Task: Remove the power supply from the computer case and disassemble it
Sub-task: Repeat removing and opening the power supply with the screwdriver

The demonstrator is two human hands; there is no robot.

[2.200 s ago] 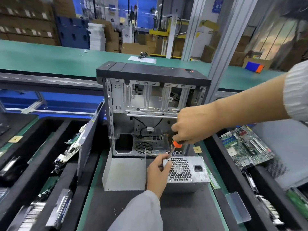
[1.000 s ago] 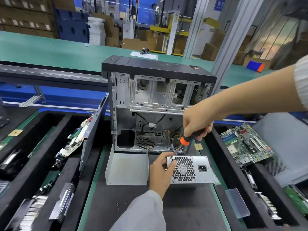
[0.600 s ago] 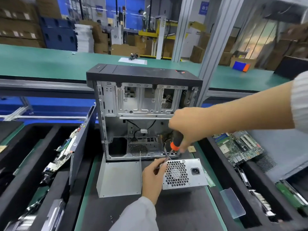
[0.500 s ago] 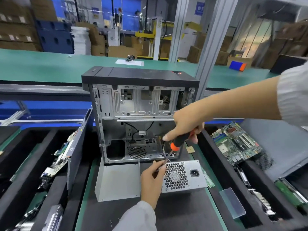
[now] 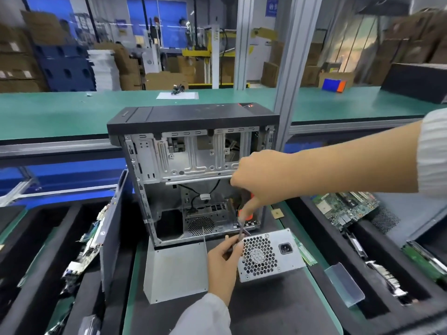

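The silver power supply (image 5: 272, 256) lies on the dark mat in front of the open computer case (image 5: 191, 165), its honeycomb fan grille and power socket facing me. My left hand (image 5: 223, 264) grips its upper left corner. My right hand (image 5: 256, 181) reaches in from the right and holds a screwdriver (image 5: 244, 217) with a black and orange handle; the shaft points down at that same corner. A bent grey metal panel (image 5: 175, 270) lies to the left of the power supply.
Black foam trays flank the mat: circuit boards and parts at the left (image 5: 84, 250), a green motherboard (image 5: 346, 207) and more parts at the right. A clear plastic piece (image 5: 343, 284) lies on the right tray's rim. A green conveyor (image 5: 72, 112) runs behind the case.
My right hand has rotated on the screwdriver, its fingers shifting round the handle, while the tip stays at the power supply's corner. My left hand has kept its hold. The view shifted slightly.
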